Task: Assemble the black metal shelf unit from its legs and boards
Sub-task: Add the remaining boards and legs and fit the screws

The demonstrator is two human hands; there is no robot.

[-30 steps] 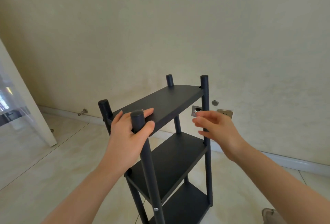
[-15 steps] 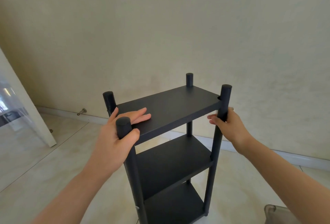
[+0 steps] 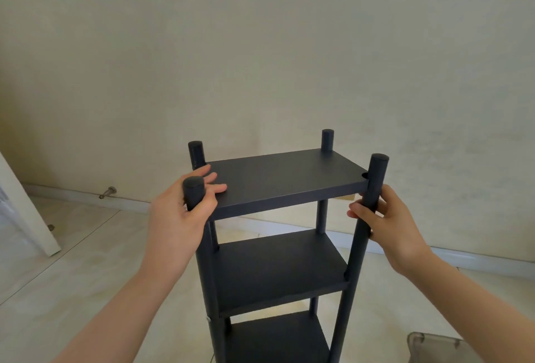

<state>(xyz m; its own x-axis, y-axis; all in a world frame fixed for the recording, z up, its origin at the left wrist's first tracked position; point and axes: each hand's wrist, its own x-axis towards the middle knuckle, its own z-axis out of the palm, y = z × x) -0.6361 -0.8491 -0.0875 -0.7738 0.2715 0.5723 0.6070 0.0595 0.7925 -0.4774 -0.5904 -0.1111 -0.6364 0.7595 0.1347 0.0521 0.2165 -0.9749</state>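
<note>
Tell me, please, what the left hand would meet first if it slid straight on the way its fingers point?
The left hand, gripping the black round near-left leg, lays fingers on the flat black metal top board; that looks free ahead, then probably the far-right leg, depth unclear.

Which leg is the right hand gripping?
The near right leg, gripped by the right hand under the top board. The left hand holds the near left leg; no hand grips the far left leg or far right leg.
</note>
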